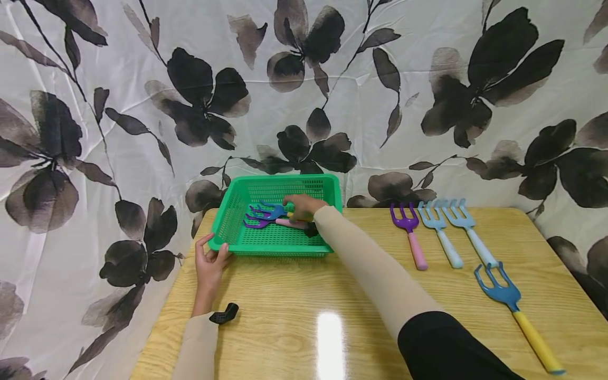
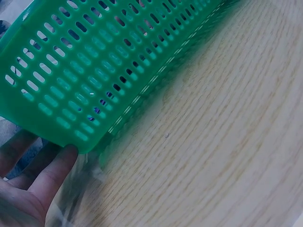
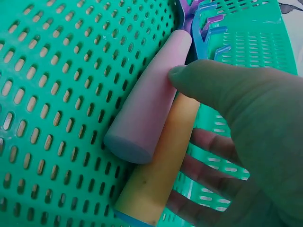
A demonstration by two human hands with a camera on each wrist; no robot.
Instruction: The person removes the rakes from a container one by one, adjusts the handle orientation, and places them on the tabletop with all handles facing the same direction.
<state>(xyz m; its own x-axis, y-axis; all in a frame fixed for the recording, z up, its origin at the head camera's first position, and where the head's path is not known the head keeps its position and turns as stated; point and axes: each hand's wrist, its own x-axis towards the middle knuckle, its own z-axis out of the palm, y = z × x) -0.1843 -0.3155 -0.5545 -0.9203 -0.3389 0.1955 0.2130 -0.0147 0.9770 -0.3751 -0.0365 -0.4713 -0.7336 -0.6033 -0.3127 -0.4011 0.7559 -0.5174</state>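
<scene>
A green perforated plastic basket [image 1: 273, 249] stands on the wooden table. My left hand [image 1: 209, 266] holds its near left corner; in the left wrist view the thumb [image 2: 54, 172] presses on the corner and other fingers go behind. My right hand [image 1: 304, 206] reaches into the basket. There the right wrist view shows a blue hand fork with a yellow handle [image 3: 163, 165], fingers [image 3: 208, 175] passing behind it. The thumb touches the pink handle [image 3: 147, 99] of a purple hand fork [image 1: 256, 224] lying alongside.
To the right on the table [image 1: 275, 316] lie a purple fork with a pink handle [image 1: 415, 248], two light blue forks, one at the left [image 1: 442, 232] and one at the right [image 1: 467, 227], and a blue fork with a yellow handle [image 1: 529, 332]. A floral cloth [image 1: 370, 116] hangs behind.
</scene>
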